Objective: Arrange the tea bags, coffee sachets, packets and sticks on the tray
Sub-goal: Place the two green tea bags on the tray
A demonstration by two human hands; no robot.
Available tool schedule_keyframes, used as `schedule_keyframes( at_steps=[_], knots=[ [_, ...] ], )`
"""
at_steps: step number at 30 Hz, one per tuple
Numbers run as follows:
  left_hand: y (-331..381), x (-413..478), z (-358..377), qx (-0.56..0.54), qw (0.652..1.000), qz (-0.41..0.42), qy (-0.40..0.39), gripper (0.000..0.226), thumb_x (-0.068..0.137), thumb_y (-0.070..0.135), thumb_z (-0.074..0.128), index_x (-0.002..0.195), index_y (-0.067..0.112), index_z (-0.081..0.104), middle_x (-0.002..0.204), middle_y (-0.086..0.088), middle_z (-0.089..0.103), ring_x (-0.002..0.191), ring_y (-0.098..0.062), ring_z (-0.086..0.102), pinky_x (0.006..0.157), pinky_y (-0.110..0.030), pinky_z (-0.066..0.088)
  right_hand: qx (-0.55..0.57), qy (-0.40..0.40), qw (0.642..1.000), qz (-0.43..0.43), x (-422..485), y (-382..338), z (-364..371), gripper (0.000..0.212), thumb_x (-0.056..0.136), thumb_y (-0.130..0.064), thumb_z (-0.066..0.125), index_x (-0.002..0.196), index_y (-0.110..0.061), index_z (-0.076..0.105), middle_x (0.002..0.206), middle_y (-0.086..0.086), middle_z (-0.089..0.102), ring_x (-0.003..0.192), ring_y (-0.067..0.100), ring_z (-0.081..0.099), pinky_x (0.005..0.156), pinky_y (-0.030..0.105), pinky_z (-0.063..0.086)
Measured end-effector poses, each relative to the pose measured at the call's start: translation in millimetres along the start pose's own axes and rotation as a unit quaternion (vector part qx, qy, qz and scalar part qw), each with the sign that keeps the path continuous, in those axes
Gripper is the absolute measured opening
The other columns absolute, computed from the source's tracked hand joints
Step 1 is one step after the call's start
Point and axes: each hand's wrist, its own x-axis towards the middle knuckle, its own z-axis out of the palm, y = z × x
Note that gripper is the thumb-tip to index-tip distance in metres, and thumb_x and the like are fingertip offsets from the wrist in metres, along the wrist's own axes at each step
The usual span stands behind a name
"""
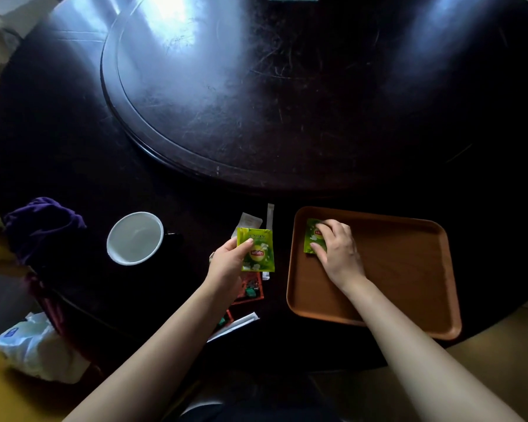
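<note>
1. Head view, nearest to me: a white stick [233, 326] and red-orange sachets [250, 289] lie on the dark table [110, 184] just under my left forearm, not yet on the tray.
2. My left hand [226, 264] pinches a green tea bag [258, 254] between thumb and fingers [247, 242], lifted over that pile, left of the tray.
3. My right hand [337, 249] rests palm-down on a second green tea bag [312, 236], fingers pressed flat on it in the far-left corner of the wooden tray [409, 269].
4. Just beyond, a pale packet [247, 221] and a thin white stick [270, 212] wait on the table, with a white cup [134, 238] off to the left.
5. I judge this early sorting: tea bags first. Next, I'd carry the held bag across the rim and lay it beside the first, edges aligned.
</note>
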Motion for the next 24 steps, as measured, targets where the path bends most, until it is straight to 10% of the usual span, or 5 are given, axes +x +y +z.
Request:
schedule_keyframes(
  at_steps=[10,14,17,24],
  knots=[
    [-1,-1,43,-0.137,0.983,-0.081,-0.091,0.021,0.095,0.013,0.038,0.091,0.008,0.058,0.093,-0.013,0.062,0.083,-0.023,0.061,0.077,-0.034,0.049,0.205,0.057,0.976,0.056,-14,-12,-34,0.027,0.087,-0.019,0.06,0.109,-0.003,0.061,0.111,0.013,0.062,0.103,0.02,0.054,0.091,0.019,0.036],
    [-5,-7,69,-0.199,0.964,-0.085,-0.155,0.023,0.095,0.013,0.036,0.096,0.005,0.057,0.081,-0.014,0.072,0.075,-0.023,0.069,0.068,-0.035,0.058,0.487,-0.088,0.849,0.182,-39,-39,-52,0.004,0.084,-0.016,0.063,0.088,-0.015,0.064,0.085,0.006,0.065,0.066,0.007,0.059,0.06,0.013,0.05],
    [-10,-14,86,-0.149,0.973,-0.07,-0.162,0.019,0.091,0.006,0.04,0.096,0.005,0.058,0.086,-0.017,0.066,0.071,-0.022,0.068,0.068,-0.033,0.057,0.575,-0.053,0.78,0.242,-49,-36,-61,0.011,0.083,0.0,0.059,0.084,-0.009,0.065,0.07,0.004,0.065,0.052,0.007,0.058,0.05,0.016,0.05],
    [-22,-22,91,0.16,0.969,-0.06,-0.179,0.01,0.081,0.0,0.061,0.088,0.007,0.062,0.07,-0.001,0.067,0.048,-0.004,0.061,0.043,-0.016,0.05,0.47,-0.047,0.833,0.289,-46,18,-87,0.015,0.081,-0.001,0.06,0.071,-0.013,0.061,0.061,0.001,0.059,0.043,-0.003,0.053,0.041,0.01,0.041]
  ],
)
